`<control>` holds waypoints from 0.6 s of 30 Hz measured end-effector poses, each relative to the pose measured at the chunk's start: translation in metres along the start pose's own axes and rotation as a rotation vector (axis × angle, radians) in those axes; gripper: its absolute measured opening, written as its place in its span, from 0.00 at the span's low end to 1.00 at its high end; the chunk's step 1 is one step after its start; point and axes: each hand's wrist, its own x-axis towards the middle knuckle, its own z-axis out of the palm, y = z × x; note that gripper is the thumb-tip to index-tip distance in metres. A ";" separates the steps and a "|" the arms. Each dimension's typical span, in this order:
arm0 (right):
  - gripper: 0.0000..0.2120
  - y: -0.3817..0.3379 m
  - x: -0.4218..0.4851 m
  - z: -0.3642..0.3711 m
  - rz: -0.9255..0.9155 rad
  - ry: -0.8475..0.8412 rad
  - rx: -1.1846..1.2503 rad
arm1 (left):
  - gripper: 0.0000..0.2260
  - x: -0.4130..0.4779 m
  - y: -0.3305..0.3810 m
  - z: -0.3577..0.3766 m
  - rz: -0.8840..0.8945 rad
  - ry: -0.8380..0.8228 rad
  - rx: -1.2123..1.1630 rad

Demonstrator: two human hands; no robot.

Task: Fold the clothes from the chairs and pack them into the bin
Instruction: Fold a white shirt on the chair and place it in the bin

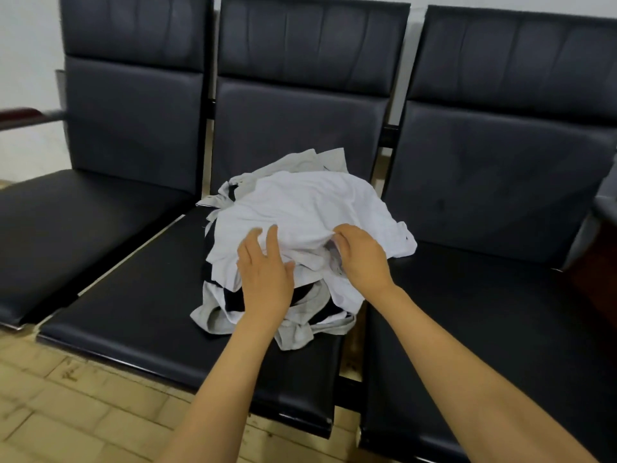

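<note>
Head view: the pile of clothes [213,312] sits right under the left hand [263,272] and right hand [362,255], on the middle chair seat [133,312]. The clothes look soft, light and floppy, so they may sag and slide apart when lifted. Best to take the white shirt [317,202] on top by an edge. Grey cloth [300,162] and black bits [233,299] peek out beneath it. The left hand lies flat on the shirt, fingers loose. The right hand curls its fingers into the shirt, pinching it. No bin shows.
</note>
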 end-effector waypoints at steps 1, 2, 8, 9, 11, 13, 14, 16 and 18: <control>0.10 -0.005 -0.007 -0.011 0.028 0.003 0.121 | 0.33 0.002 0.001 -0.001 0.043 0.016 0.024; 0.09 -0.010 -0.016 -0.022 0.054 -0.002 0.223 | 0.33 0.003 0.002 -0.002 0.088 0.002 0.058; 0.08 0.003 -0.062 -0.096 0.039 -0.049 0.140 | 0.10 -0.007 0.023 -0.017 0.066 -0.394 0.078; 0.09 0.013 -0.068 -0.109 0.060 -0.070 0.076 | 0.09 -0.012 0.037 -0.021 0.085 -0.443 -0.037; 0.10 0.037 -0.083 -0.134 0.148 -0.082 -0.004 | 0.06 -0.026 0.072 -0.031 0.066 -0.573 -0.372; 0.10 0.060 -0.103 -0.158 0.272 -0.074 -0.011 | 0.06 -0.042 0.108 -0.037 0.031 -0.782 -0.674; 0.10 0.075 -0.113 -0.167 0.344 -0.089 -0.029 | 0.07 -0.050 0.123 -0.038 0.025 -0.938 -0.774; 0.11 0.100 -0.131 -0.181 0.488 -0.207 -0.175 | 0.10 -0.064 0.143 -0.032 0.051 -1.257 -0.834; 0.14 0.114 -0.150 -0.185 0.601 -0.340 -0.301 | 0.13 -0.074 0.153 -0.022 0.066 -1.385 -0.835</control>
